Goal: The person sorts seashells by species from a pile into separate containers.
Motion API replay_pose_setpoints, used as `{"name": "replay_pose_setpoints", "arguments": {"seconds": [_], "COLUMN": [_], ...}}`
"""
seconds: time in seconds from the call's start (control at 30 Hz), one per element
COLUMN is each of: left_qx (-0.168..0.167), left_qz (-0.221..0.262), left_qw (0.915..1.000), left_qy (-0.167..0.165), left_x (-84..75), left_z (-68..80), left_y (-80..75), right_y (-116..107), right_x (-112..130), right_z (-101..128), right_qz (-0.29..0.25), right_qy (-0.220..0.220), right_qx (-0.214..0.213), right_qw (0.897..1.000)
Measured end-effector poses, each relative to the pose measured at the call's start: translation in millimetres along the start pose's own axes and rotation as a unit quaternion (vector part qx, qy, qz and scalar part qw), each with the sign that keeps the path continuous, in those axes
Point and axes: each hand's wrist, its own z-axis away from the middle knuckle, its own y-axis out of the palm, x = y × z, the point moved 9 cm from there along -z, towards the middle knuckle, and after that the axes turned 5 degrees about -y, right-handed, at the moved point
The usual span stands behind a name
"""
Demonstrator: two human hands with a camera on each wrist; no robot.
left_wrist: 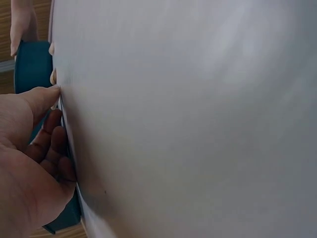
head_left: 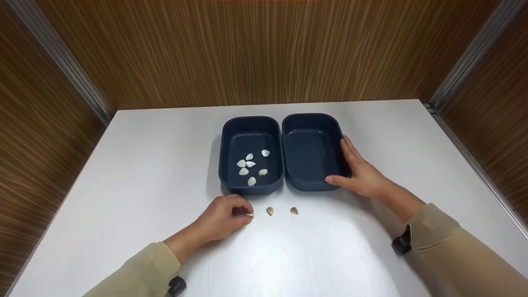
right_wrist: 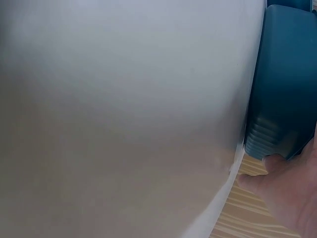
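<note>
My left hand [head_left: 225,216] is low over the table in front of the left dark blue box [head_left: 251,189]. Its thumb and forefinger pinch a small pale shell [head_left: 250,215], mostly hidden by the fingertips. Just right of it, two brownish shells [head_left: 269,211] lie apart on the table. Inside the left box are several white shells [head_left: 252,181]. My right hand [head_left: 363,175] rests against the right dark blue box [head_left: 311,186], its fingers fairly straight along the right wall and its thumb at the near corner. No shells show in that box.
Both boxes stand side by side on a white table [head_left: 165,165]. A wood-grain panel [head_left: 264,53] rises behind the table, with more panels at left and right. Dark wrist devices [head_left: 401,243] sit at both sleeves.
</note>
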Motion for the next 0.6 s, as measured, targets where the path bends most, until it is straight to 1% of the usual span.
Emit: {"name": "replay_pose_setpoints", "arguments": {"seconds": [0.27, 0.4, 0.5, 0.6], "left_qx": [0.005, 0.016, 0.027, 0.035], "left_qz": [-0.005, -0.002, 0.007, 0.022], "left_qw": [1.0, 0.9998, 0.9996, 0.9991], "left_qy": [-0.005, -0.009, -0.011, -0.009], "left_x": [-1.5, -3.9, -9.2, -17.9], "left_z": [-3.9, -4.2, -3.5, -2.4], "left_y": [-1.9, -0.2, 0.6, -0.2], "right_y": [-1, 0, 0, -1], "right_x": [0, 0, 0, 1], "right_z": [-1, 0, 0, 0], "right_qz": [0.001, 0.0, 0.0, 0.001], "right_qy": [0.0, 0.001, 0.001, 0.0], "right_qx": [-0.002, 0.0, -0.001, -0.001], "right_qw": [1.0, 1.0, 1.0, 1.0]}}
